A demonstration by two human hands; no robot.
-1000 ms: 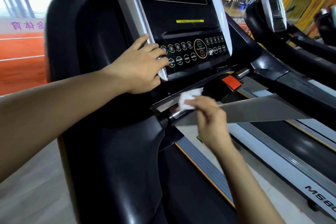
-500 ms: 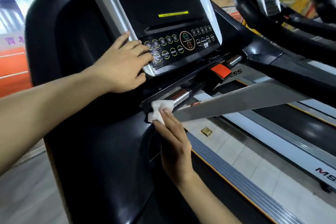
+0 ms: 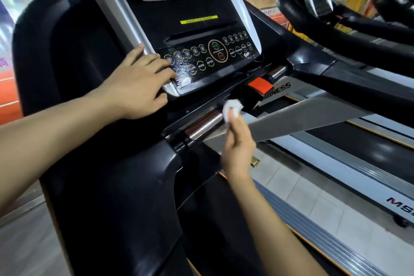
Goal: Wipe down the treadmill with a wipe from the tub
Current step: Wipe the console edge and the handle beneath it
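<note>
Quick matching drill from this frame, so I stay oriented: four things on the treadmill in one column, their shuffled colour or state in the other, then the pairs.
Things:
1. wipe
2. left hand
3. safety key
4. chrome handlebar

States:
A. red, under the console
B. white, pinched in the right hand
C. shiny metal, just left of the wipe
D. resting on the console's left edge, fingers on the buttons

Pairs: 1-B, 2-D, 3-A, 4-C

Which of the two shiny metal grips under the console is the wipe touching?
The nearer, left metal grip. The white wipe, pinched in the right hand, sits at its right end; the other grip lies beyond the red tab, untouched.
</note>
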